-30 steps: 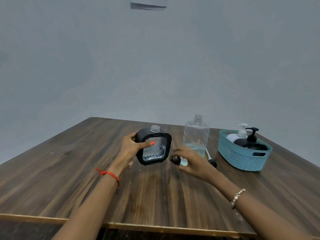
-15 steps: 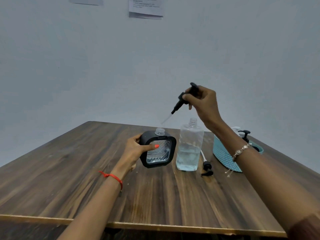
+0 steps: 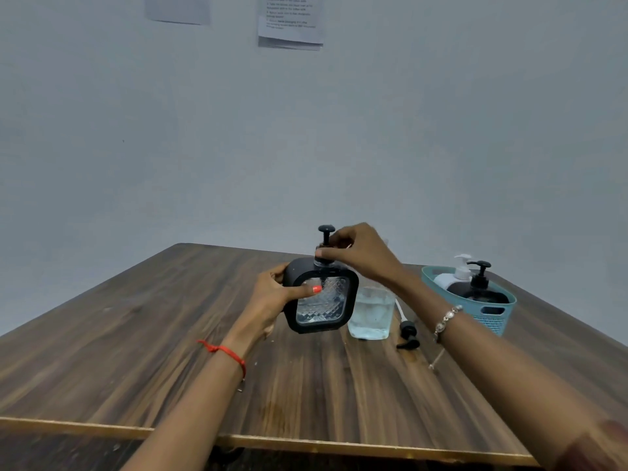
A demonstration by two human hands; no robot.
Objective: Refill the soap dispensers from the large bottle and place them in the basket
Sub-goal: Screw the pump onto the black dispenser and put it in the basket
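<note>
- Head view: wooden table [image 3: 142, 338] with dark grain fills the lower half of the frame, its pale front edge running along the bottom; a plain grey-blue wall [image 3: 136, 147] rises behind it, with two paper sheets [image 3: 290, 22] pinned at the top centre.
- Left hand [image 3: 272, 297] wraps the side of the black square dispenser [image 3: 321, 297] at frame centre, thumb across its clear faceted front.
- Right hand [image 3: 360, 249] pinches the collar of the black pump [image 3: 326, 234] seated on that dispenser's neck.
- Large clear bottle [image 3: 370, 314], partly filled, stands just behind and right of the dispenser; a loose pump head [image 3: 407, 334] lies beside it.
- Teal basket [image 3: 492, 314] at centre right holds a white dispenser [image 3: 457, 271] and a black one [image 3: 479, 283].
</note>
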